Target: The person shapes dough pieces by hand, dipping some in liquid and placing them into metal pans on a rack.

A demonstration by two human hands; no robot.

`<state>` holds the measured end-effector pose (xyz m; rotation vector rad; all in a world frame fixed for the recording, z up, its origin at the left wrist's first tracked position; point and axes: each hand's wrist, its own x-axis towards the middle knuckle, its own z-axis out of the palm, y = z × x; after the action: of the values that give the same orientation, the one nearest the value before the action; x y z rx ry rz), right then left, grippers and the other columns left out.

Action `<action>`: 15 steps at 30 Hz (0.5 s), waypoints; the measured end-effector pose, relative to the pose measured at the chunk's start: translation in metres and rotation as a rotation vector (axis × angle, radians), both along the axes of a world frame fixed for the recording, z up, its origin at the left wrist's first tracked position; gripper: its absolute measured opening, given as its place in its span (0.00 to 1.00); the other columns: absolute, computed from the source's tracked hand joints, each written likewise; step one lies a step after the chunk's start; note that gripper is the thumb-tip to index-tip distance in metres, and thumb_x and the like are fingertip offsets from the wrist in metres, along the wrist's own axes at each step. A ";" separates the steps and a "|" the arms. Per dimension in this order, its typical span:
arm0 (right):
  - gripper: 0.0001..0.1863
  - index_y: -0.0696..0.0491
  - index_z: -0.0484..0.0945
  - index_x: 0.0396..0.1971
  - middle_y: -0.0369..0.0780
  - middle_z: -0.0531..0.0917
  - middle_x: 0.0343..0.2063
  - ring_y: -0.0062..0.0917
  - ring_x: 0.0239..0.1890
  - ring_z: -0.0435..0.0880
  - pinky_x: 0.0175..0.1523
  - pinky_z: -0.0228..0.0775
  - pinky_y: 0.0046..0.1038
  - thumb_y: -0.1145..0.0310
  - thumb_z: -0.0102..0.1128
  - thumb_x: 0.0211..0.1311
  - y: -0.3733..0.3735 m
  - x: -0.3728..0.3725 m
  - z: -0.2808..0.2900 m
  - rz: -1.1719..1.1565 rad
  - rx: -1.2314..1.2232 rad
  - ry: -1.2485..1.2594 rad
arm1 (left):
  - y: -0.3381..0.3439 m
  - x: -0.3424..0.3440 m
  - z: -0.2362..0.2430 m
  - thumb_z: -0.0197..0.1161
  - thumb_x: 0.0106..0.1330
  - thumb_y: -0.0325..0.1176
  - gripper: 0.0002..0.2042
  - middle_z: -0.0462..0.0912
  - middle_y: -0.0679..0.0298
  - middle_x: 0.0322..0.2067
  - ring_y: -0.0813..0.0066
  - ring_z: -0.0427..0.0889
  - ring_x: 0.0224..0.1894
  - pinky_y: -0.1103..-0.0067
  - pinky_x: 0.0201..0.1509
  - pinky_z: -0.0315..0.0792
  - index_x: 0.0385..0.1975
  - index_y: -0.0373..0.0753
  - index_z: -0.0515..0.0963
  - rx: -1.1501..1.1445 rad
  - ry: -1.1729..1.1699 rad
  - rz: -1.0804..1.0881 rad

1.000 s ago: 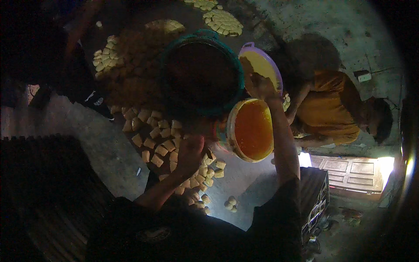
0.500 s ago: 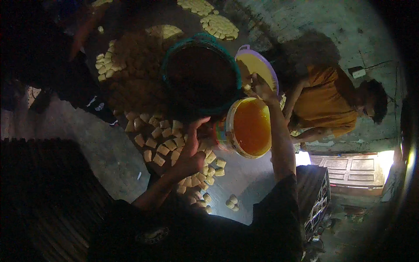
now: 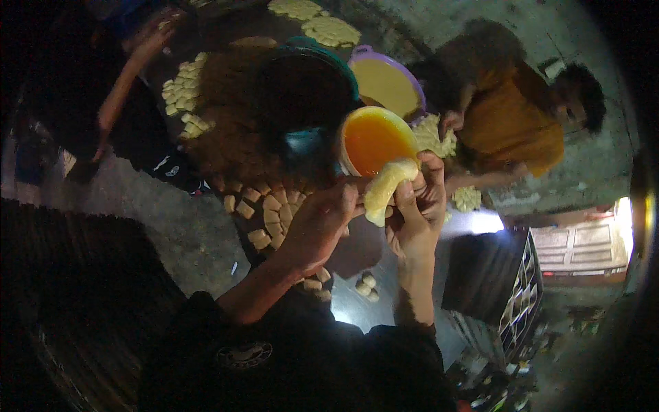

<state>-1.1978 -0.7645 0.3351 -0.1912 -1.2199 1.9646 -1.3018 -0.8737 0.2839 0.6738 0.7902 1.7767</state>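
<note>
The right hand (image 3: 420, 218) pinches a pale yellow, curved strip of dough (image 3: 384, 189) between thumb and fingers, overlapping the near rim of a round, pale-walled tub (image 3: 344, 150) of orange liquid (image 3: 374, 141). The loosely curled left hand (image 3: 319, 226) meets the strip's left edge (its fingertips are hidden, so whether they grip is unclear). Bare grey tabletop (image 3: 357, 317) leaves open room nearer the body, around a few small, rounded pale dough pieces (image 3: 367, 286).

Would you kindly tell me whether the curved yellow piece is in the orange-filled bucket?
Out: the right hand holds the curved yellow piece, which hides part of the bucket's rim.
</note>
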 end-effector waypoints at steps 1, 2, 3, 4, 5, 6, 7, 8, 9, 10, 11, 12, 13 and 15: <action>0.20 0.56 0.62 0.55 0.43 0.85 0.38 0.23 0.37 0.86 0.40 0.81 0.24 0.78 0.58 0.66 -0.006 0.018 -0.003 -0.036 0.013 0.023 | -0.002 0.014 0.007 0.44 0.78 0.43 0.20 0.75 0.62 0.55 0.75 0.74 0.57 0.76 0.54 0.71 0.60 0.38 0.70 0.028 -0.087 -0.023; 0.16 0.57 0.64 0.50 0.44 0.85 0.38 0.23 0.37 0.86 0.35 0.80 0.20 0.76 0.59 0.66 -0.012 0.034 -0.006 -0.075 0.029 0.025 | -0.003 0.029 0.013 0.45 0.78 0.42 0.19 0.75 0.62 0.55 0.74 0.73 0.59 0.74 0.58 0.69 0.60 0.38 0.70 0.053 -0.183 -0.041; 0.12 0.59 0.68 0.43 0.43 0.85 0.38 0.22 0.37 0.86 0.39 0.80 0.21 0.75 0.61 0.65 -0.012 0.057 -0.012 -0.066 0.053 0.003 | -0.004 0.045 0.017 0.46 0.77 0.40 0.18 0.75 0.62 0.56 0.72 0.73 0.60 0.72 0.62 0.68 0.60 0.38 0.70 0.077 -0.278 -0.060; 0.12 0.60 0.71 0.42 0.43 0.85 0.37 0.23 0.37 0.85 0.41 0.80 0.22 0.73 0.63 0.65 -0.013 0.079 -0.019 -0.094 0.058 0.008 | -0.004 0.060 0.015 0.48 0.77 0.37 0.17 0.73 0.59 0.58 0.69 0.71 0.62 0.66 0.69 0.62 0.60 0.37 0.69 0.063 -0.410 -0.055; 0.12 0.61 0.74 0.42 0.43 0.85 0.36 0.23 0.38 0.85 0.43 0.80 0.23 0.72 0.64 0.64 -0.016 0.101 -0.025 -0.121 0.061 0.015 | -0.006 0.074 0.018 0.48 0.77 0.36 0.17 0.72 0.59 0.58 0.69 0.71 0.62 0.67 0.69 0.62 0.61 0.37 0.68 0.064 -0.451 -0.080; 0.13 0.62 0.75 0.43 0.43 0.85 0.37 0.23 0.39 0.85 0.45 0.80 0.24 0.72 0.65 0.63 -0.021 0.121 -0.026 -0.147 0.085 0.012 | -0.008 0.088 0.023 0.48 0.77 0.36 0.18 0.72 0.59 0.59 0.69 0.71 0.62 0.67 0.69 0.62 0.61 0.36 0.67 0.065 -0.492 -0.105; 0.15 0.63 0.76 0.45 0.43 0.84 0.38 0.24 0.40 0.85 0.46 0.80 0.24 0.72 0.66 0.62 -0.027 0.140 -0.027 -0.174 0.108 0.008 | -0.010 0.101 0.028 0.48 0.77 0.35 0.18 0.71 0.58 0.59 0.69 0.71 0.62 0.67 0.69 0.63 0.62 0.36 0.67 0.065 -0.534 -0.130; 0.17 0.64 0.78 0.46 0.43 0.84 0.40 0.24 0.41 0.84 0.47 0.79 0.25 0.71 0.68 0.61 -0.034 0.159 -0.028 -0.205 0.133 0.003 | -0.012 0.118 0.029 0.48 0.77 0.35 0.19 0.71 0.57 0.59 0.68 0.70 0.63 0.67 0.69 0.63 0.63 0.35 0.64 0.052 -0.560 -0.134; 0.19 0.64 0.77 0.48 0.44 0.83 0.42 0.25 0.43 0.84 0.47 0.79 0.25 0.72 0.68 0.60 -0.042 0.173 -0.026 -0.304 0.284 -0.080 | -0.015 0.131 0.028 0.48 0.76 0.35 0.19 0.71 0.57 0.59 0.69 0.70 0.63 0.68 0.69 0.63 0.63 0.35 0.65 0.088 -0.480 -0.178; 0.21 0.64 0.77 0.51 0.45 0.82 0.44 0.25 0.45 0.83 0.48 0.79 0.25 0.72 0.69 0.59 -0.051 0.185 -0.019 -0.403 0.434 -0.168 | -0.018 0.143 0.027 0.49 0.76 0.34 0.19 0.71 0.57 0.59 0.69 0.69 0.63 0.68 0.68 0.63 0.63 0.35 0.65 0.125 -0.401 -0.223; 0.23 0.64 0.77 0.53 0.46 0.81 0.47 0.25 0.46 0.83 0.48 0.79 0.25 0.73 0.69 0.57 -0.060 0.198 -0.012 -0.499 0.575 -0.255 | -0.021 0.154 0.027 0.49 0.76 0.33 0.19 0.71 0.57 0.59 0.69 0.69 0.63 0.68 0.68 0.63 0.63 0.34 0.65 0.158 -0.317 -0.266; 0.23 0.64 0.79 0.51 0.48 0.77 0.52 0.28 0.49 0.82 0.47 0.78 0.27 0.77 0.70 0.54 -0.068 0.214 -0.009 -0.566 0.706 -0.371 | -0.024 0.165 0.026 0.55 0.72 0.27 0.20 0.68 0.58 0.61 0.72 0.67 0.64 0.71 0.67 0.65 0.63 0.33 0.67 0.136 -0.106 -0.273; 0.22 0.63 0.80 0.49 0.48 0.77 0.52 0.29 0.49 0.82 0.47 0.78 0.27 0.77 0.70 0.53 -0.072 0.231 -0.010 -0.647 0.866 -0.420 | -0.026 0.180 0.029 0.57 0.70 0.25 0.21 0.67 0.59 0.62 0.73 0.67 0.65 0.72 0.67 0.66 0.63 0.32 0.68 0.138 -0.022 -0.257; 0.20 0.62 0.81 0.47 0.50 0.77 0.51 0.31 0.49 0.83 0.46 0.78 0.27 0.79 0.71 0.51 -0.081 0.261 -0.010 -0.796 1.186 -0.536 | -0.036 0.207 0.037 0.61 0.66 0.20 0.23 0.64 0.60 0.65 0.75 0.65 0.66 0.75 0.66 0.68 0.62 0.31 0.69 0.149 0.139 -0.224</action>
<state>-0.9363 -0.8453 0.3254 -0.4910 -2.0271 0.3397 -1.0948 -0.9095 0.3206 0.9554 0.6510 1.6069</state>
